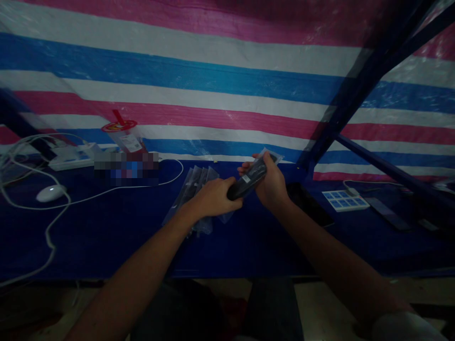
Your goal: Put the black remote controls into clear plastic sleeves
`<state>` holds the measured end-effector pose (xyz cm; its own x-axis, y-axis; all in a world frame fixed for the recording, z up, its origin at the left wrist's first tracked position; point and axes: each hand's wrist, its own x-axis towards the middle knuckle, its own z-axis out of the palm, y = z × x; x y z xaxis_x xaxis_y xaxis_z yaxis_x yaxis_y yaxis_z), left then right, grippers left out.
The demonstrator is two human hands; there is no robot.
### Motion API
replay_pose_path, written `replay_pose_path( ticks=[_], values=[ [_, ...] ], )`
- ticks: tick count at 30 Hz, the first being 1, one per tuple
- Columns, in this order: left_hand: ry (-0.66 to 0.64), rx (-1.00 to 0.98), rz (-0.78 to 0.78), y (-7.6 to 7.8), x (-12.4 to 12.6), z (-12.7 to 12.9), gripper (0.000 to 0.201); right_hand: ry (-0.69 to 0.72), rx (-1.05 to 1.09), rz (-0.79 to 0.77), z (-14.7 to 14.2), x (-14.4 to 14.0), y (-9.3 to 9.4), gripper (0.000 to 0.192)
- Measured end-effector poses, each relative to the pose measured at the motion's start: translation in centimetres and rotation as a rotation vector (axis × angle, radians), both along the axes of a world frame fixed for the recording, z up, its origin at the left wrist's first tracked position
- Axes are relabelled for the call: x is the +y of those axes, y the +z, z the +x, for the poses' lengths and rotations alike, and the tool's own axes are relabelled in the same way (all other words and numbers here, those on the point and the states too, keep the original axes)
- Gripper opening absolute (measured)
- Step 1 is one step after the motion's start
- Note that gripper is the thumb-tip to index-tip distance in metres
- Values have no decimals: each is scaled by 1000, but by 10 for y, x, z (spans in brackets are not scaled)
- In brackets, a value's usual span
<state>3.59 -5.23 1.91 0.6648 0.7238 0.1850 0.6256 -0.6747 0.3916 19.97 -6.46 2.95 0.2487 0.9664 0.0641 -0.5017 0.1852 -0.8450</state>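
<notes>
Both my hands hold one black elongated device in a clear plastic bag [250, 179] above the blue table [106, 232]. My left hand [213, 196] grips its near lower end. Around its far upper end is my right hand [272, 182], where the bag's open edge sticks out. A white label sits on the bag's middle. Just behind and under my left hand lies a fanned stack of several similar bagged dark items [197, 187] on the table.
A white mouse [50, 192] and looping white cables [42, 208] lie at the left, with a white box [71, 158] and a sealed drink cup [124, 137] behind. A dark phone [311, 203], a blue-squared card [344, 200] and dark flat items [387, 213] lie right. Striped tarp and dark metal struts [355, 94] stand behind.
</notes>
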Motion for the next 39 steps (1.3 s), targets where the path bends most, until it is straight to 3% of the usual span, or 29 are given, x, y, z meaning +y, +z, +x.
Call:
replay_pose_path(
  ticks=[10, 17, 24, 31, 39],
  values=[
    [-16, -79, -142, 11, 1, -7, 26, -24, -30, -118, 19, 8, 4, 34],
    [-8, -142, -171, 6, 2, -5, 36, -134, -90, 11, 25, 11, 14, 34],
    [92, -151, -78, -1, 5, -2, 35, -104, -225, 185, 14, 2, 40, 41],
    [71, -298, -148, -3, 6, 0, 33, -107, -301, 224, 5, -5, 64, 44],
    [67, -402, -239, -5, 8, 0, 30, -169, -355, 251, 7, -3, 68, 53]
  ],
)
